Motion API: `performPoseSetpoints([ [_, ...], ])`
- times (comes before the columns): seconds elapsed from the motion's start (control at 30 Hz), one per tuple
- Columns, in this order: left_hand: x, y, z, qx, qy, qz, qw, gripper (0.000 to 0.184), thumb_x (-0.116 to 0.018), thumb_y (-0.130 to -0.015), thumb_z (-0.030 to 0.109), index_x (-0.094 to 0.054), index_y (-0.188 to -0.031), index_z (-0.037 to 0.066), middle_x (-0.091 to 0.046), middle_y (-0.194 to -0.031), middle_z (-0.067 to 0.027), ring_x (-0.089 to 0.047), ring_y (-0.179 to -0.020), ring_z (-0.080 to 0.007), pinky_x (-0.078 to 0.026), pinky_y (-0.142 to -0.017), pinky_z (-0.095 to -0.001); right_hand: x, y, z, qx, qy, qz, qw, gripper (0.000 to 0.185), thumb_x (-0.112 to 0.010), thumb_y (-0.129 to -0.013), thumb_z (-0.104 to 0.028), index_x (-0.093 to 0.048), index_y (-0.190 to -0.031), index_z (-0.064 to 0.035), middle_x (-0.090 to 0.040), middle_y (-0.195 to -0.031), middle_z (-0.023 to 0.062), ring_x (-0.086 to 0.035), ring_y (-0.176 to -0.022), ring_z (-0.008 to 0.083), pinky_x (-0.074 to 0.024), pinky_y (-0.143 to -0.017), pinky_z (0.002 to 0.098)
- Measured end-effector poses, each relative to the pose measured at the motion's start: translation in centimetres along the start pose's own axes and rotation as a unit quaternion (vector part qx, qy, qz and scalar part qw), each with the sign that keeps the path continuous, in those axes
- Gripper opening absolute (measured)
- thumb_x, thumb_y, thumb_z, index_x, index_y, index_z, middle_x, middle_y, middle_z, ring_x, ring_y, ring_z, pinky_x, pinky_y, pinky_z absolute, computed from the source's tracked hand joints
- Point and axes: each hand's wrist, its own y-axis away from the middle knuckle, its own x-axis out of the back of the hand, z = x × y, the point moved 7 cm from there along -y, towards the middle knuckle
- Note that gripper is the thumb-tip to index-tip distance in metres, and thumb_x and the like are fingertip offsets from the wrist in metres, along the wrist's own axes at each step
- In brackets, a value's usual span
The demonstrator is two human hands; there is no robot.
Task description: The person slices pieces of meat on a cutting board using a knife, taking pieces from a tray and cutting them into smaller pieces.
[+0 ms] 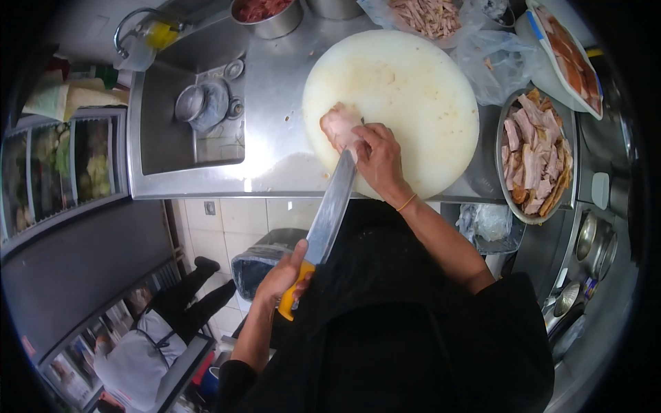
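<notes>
A round white cutting board [420, 89] lies on the steel counter, with a piece of pale meat [339, 128] near its left side. My left hand [279, 275] is closed round the yellow handle of a large knife [333, 206]. The blade points up and away, its tip at the lower edge of the meat. My right hand [377, 158] rests on the board at the meat's right side, fingers bent and pressed on it. The fingertips partly cover the meat's edge.
A steel sink [155, 117] with small bowls is at the left. An oval tray [501, 155] of sliced meat stands at the right, below a white container [585, 103]. Plastic bags and metal pots line the back. Another person [138, 358] is at lower left, near a bin [258, 265].
</notes>
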Motion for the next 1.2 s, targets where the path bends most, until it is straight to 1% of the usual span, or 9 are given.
performPoseSetpoints([
  [0.27, 1.0, -0.7, 0.0, -0.015, 0.003, -0.015, 1.0, 0.076, -0.032, -0.102, 0.073, -0.053, -0.073, 0.006, -0.044, -0.05, -0.0004, -0.042, -0.037, -0.0102, -0.038, -0.04, -0.0246, 1.0, -0.2, -1.0, 0.013, 0.008, -0.008, 1.0, 0.033, -0.075, -0.076, -0.005, -0.072, -0.108, -0.0019, -0.067, -0.105, 0.0155, -0.065, -0.095, 0.036, -0.0551, -0.084, 0.043],
  [0.43, 1.0, -1.6, 1.2, -0.023, -0.026, -0.008, 0.999, 0.077, -0.032, -0.102, 0.072, -0.051, -0.069, 0.005, -0.044, -0.049, -0.001, -0.042, -0.037, -0.0107, -0.039, -0.04, -0.0256, 0.9, -0.7, 0.0, 0.009, 0.021, -0.033, 0.999, 0.033, -0.074, -0.074, -0.002, -0.072, -0.107, -0.0007, -0.068, -0.101, 0.0148, -0.068, -0.087, 0.0311, -0.0568, -0.077, 0.0393],
  [0.53, 0.8, -1.7, 1.8, -0.022, -0.027, -0.028, 0.999, 0.074, -0.035, -0.099, 0.077, -0.053, -0.086, 0.007, -0.047, -0.055, -0.0003, -0.044, -0.039, -0.0103, -0.04, -0.04, -0.0241, 0.6, -1.1, 0.3, -0.013, 0.003, -0.037, 0.999, 0.03, -0.072, -0.072, 0.0, -0.073, -0.102, -0.0005, -0.068, -0.096, 0.0159, -0.067, -0.087, 0.033, -0.0565, -0.078, 0.041],
  [0.57, 0.9, -1.5, 1.4, -0.017, -0.027, -0.026, 0.999, 0.074, -0.035, -0.099, 0.077, -0.053, -0.084, 0.007, -0.047, -0.054, -0.0003, -0.044, -0.039, -0.0102, -0.04, -0.04, -0.0242, 0.5, -1.1, 0.5, -0.026, -0.007, -0.036, 0.999, 0.029, -0.071, -0.071, 0.001, -0.074, -0.1, -0.0005, -0.068, -0.094, 0.0166, -0.067, -0.088, 0.0346, -0.0561, -0.079, 0.0424],
  [0.77, 1.8, 0.3, -0.6, -0.01, -0.063, -0.014, 0.998, 0.076, -0.035, -0.099, 0.077, -0.053, -0.073, 0.007, -0.046, -0.051, -0.0013, -0.047, -0.038, -0.0112, -0.041, -0.041, -0.0247, 1.8, -2.0, 1.5, -0.032, 0.0, -0.012, 0.999, 0.023, -0.07, -0.07, 0.002, -0.078, -0.091, -0.0013, -0.071, -0.081, 0.0148, -0.068, -0.07, 0.0305, -0.0565, -0.067, 0.038],
  [0.87, 1.8, 0.8, -0.3, -0.016, -0.081, 0.007, 0.997, 0.08, -0.032, -0.099, 0.078, -0.051, -0.067, 0.007, -0.046, -0.049, -0.0021, -0.047, -0.038, -0.0126, -0.041, -0.042, -0.0261, 2.9, -1.7, 2.5, -0.055, -0.032, 0.003, 0.998, 0.026, -0.074, -0.074, 0.002, -0.079, -0.1, 0.0002, -0.075, -0.087, 0.0132, -0.071, -0.07, 0.0192, -0.0569, -0.066, 0.0299],
  [0.97, 1.7, 1.4, 0.0, -0.023, -0.102, 0.025, 0.994, 0.083, -0.031, -0.1, 0.077, -0.049, -0.063, 0.005, -0.046, -0.049, -0.0035, -0.047, -0.038, -0.0133, -0.04, -0.043, -0.0283, 3.4, -0.4, 4.7, -0.199, -0.135, 0.021, 0.97, 0.022, -0.073, -0.077, -0.003, -0.079, -0.098, -0.0002, -0.075, -0.089, 0.0129, -0.073, -0.078, 0.0199, -0.0568, -0.072, 0.0309],
  [1.07, 1.7, 2.8, 1.1, -0.034, -0.135, 0.053, 0.989, 0.083, -0.031, -0.1, 0.076, -0.05, -0.064, 0.004, -0.047, -0.049, -0.0052, -0.047, -0.038, -0.0138, -0.04, -0.044, -0.0289, 3.7, 0.0, 4.1, -0.17, -0.169, 0.023, 0.971, 0.019, -0.073, -0.08, -0.006, -0.078, -0.098, 0.001, -0.075, -0.089, 0.0109, -0.072, -0.08, 0.0172, -0.0568, -0.073, 0.0289],
  [1.2, 0.6, 3.1, 3.0, -0.044, -0.135, 0.067, 0.988, 0.082, -0.032, -0.101, 0.074, -0.05, -0.064, 0.003, -0.048, -0.05, -0.0062, -0.048, -0.038, -0.0149, -0.04, -0.044, -0.0296, 3.9, -0.6, 2.7, -0.122, -0.14, 0.014, 0.982, 0.018, -0.074, -0.082, -0.005, -0.076, -0.099, 0.0019, -0.074, -0.092, 0.0114, -0.072, -0.081, 0.0186, -0.0573, -0.074, 0.0289],
])
